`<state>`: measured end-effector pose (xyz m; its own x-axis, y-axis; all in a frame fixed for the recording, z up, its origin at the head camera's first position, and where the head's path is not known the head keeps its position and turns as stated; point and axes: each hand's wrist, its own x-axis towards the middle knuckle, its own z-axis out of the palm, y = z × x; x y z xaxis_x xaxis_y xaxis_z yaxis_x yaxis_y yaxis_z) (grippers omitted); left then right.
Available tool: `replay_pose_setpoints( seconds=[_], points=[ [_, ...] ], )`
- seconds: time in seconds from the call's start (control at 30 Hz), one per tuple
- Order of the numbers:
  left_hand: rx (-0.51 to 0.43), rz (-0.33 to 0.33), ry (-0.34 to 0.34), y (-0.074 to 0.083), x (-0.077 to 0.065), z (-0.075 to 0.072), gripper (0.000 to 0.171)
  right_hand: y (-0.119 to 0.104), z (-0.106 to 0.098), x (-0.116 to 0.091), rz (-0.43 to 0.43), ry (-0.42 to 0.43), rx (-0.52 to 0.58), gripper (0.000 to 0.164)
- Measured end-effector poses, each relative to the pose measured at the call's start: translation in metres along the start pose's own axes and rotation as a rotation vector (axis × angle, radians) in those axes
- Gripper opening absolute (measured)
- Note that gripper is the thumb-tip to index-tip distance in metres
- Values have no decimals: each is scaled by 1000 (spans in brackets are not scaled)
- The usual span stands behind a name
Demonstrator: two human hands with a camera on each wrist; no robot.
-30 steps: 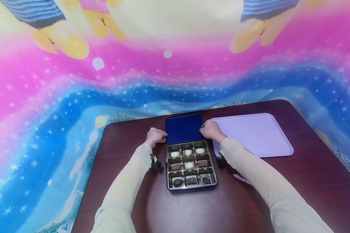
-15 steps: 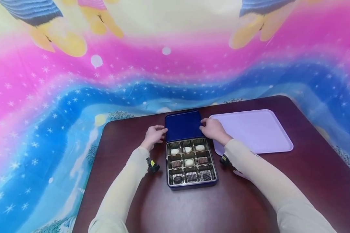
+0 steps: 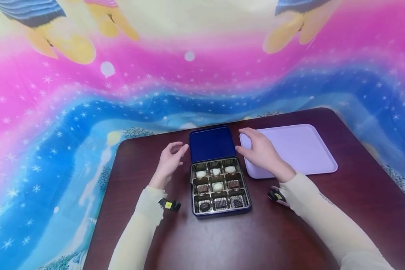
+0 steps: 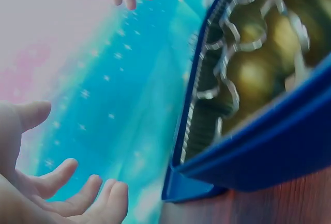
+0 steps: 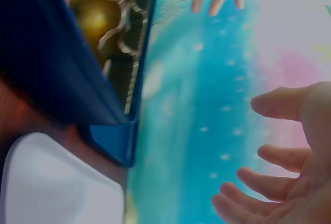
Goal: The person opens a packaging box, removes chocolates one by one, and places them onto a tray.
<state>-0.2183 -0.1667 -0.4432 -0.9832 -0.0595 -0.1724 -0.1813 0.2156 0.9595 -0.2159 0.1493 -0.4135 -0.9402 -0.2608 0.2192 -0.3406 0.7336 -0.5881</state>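
A dark blue tin (image 3: 221, 215) of chocolates stands on the table, its gold insert (image 3: 210, 193) divided into compartments. White chocolates lie in the back row, and brown and dark ones nearer the front. Behind the tin lies a blue lid (image 3: 212, 144), its far edge toward the backdrop. My left hand (image 3: 168, 161) hovers left of the lid, fingers loosely bent, touching nothing. To the lid's right, my right hand (image 3: 261, 150) is held above the near-left part of a lilac tray (image 3: 297, 150), thumb and fingers spread. Both wrist views show relaxed, bare fingers.
The dark red-brown table (image 3: 219, 240) has a rounded far edge, with a colourful printed cloth (image 3: 175, 90) hanging behind it. A black camera strap piece is on each wrist. The tray sits right of the tin.
Both hands have come away from the sides of the lid, the left one to the left and the right one to the right. Lid and tin stay together in place.
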Motion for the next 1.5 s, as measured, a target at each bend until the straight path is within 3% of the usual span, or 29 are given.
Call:
replay_pose_setpoints(
  seconds=[0.3, 0.6, 0.83, 1.2, 1.37, 1.5],
  points=[
    [-101, 36, 65, 4, -31, -6, 49, -15, -16, -29, -81, 84, 2, 63],
    [-163, 103, 165, -2, -49, -6, 48, 2, -20, -50, -171, 129, -37, 73],
    [-160, 23, 122, -20, -61, 7, 47, 22, -22, -75, -147, 127, -63, 84],
    [-188, -59, 128, -45, -70, 21, 58, 45, -19, -103, -104, 133, -83, 94],
    [-207, -139, 108, -59, -73, 27, 62, 62, -14, -121, -12, 55, -86, 90],
    [-215, -158, 96, -66, -74, 31, 60, 74, -10, -133, 48, -23, -112, 88]
  ],
)
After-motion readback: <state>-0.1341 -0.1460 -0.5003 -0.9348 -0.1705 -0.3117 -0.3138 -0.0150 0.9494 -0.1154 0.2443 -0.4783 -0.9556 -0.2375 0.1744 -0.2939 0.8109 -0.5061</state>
